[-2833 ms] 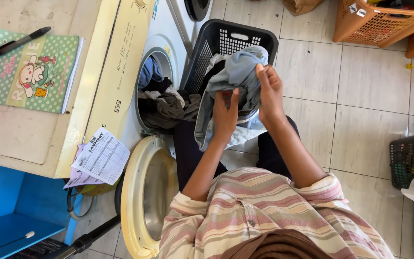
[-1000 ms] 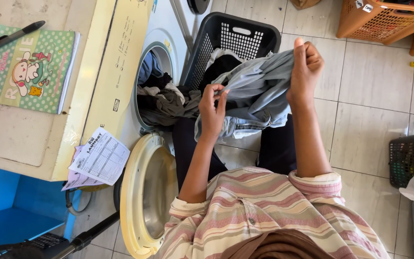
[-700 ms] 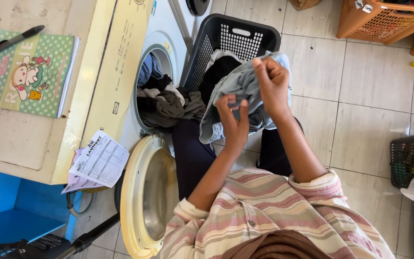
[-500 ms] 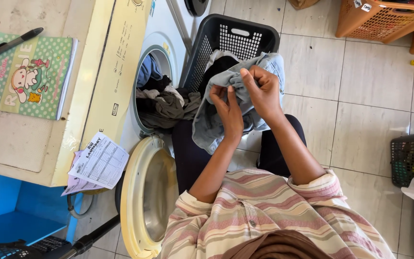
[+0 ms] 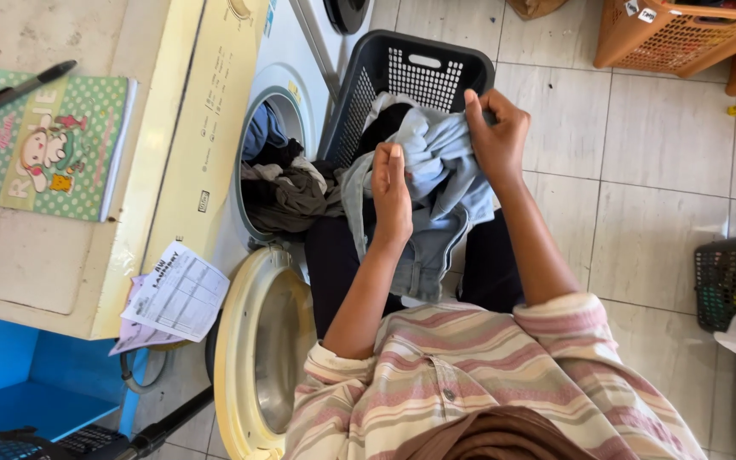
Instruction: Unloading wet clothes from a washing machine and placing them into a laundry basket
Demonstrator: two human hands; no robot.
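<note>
Clearly soft and floppy, the pale denim garment hangs over the black basket, right of the washer. Left hand and right hand pinch its upper edge; thick seams probably grip best.

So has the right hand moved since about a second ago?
Yes. The right hand has come down and in, from beyond the black laundry basket corner to over its right rim, gripping the light-blue jeans.
</note>
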